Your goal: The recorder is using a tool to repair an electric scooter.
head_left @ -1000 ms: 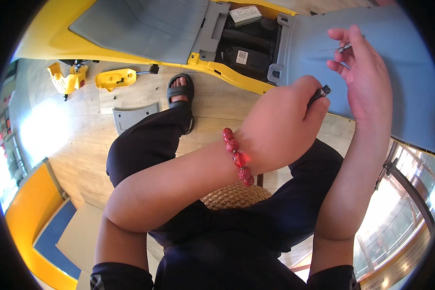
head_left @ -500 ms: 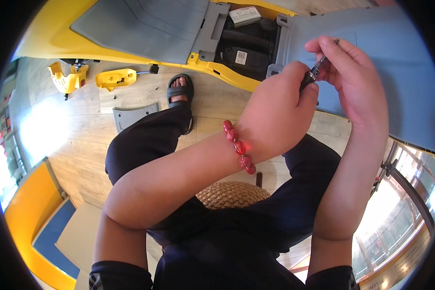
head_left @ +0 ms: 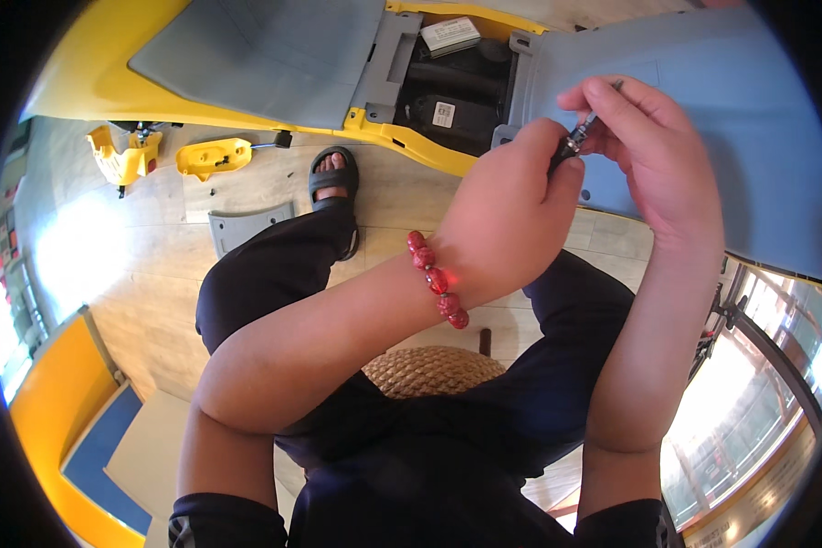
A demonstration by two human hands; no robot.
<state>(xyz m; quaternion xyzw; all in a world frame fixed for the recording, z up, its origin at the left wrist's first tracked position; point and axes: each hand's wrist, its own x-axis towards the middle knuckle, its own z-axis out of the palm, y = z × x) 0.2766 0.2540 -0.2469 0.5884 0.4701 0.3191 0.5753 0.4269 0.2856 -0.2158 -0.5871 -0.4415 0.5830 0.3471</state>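
My left hand (head_left: 511,210), with a red bead bracelet (head_left: 437,279) at its wrist, is closed round the black handle of what looks like a screwdriver (head_left: 574,140). The tool has a metal collar, and its slim shaft points up and away to the right. My right hand (head_left: 662,160) has its fingers closed about that shaft; its tip shows past the thumb. Both hands are above the grey-blue panel (head_left: 749,119) of a large yellow and grey body. Left of them is its open compartment (head_left: 452,78), holding dark parts and a white labelled box (head_left: 449,36).
On the wooden floor at left lie a yellow bracket-like part (head_left: 126,163), a yellow shell (head_left: 212,159) and a grey curved plate (head_left: 247,226). My sandalled foot (head_left: 333,178) is beside them. A woven seat (head_left: 434,371) shows between my legs. Glass panes (head_left: 749,402) stand at right.
Both hands and the tool have shifted slightly left in the picture, along with the whole scene. The grip of both hands on the tool looks much the same.
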